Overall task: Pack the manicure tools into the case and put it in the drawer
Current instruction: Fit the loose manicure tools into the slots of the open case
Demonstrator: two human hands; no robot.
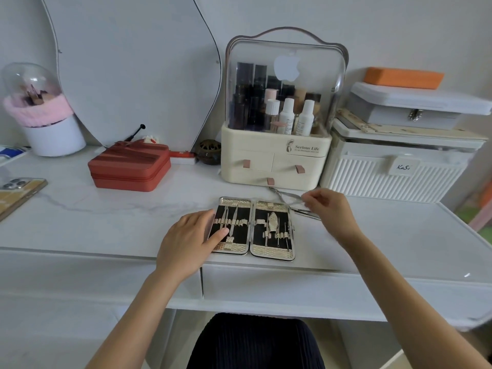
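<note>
Your left hand flat, fingers pressing open case, tools strapped inside; your right hand pinches nippers.

- The left hand covers the left edge of the open case, so the loops and tools beneath its fingers cannot be seen.
- The right hand is blurred; its fingertips hide the handle end of the nippers, so the grip itself cannot be made out.
- The thin tools beside the case run under the right hand; their kind cannot be told.
- The phone is cut off by the left edge.
- The small print under "Serious Life" on the organiser is too small to read.
- The brushes under the clear dome are too blurred to tell apart.
</note>
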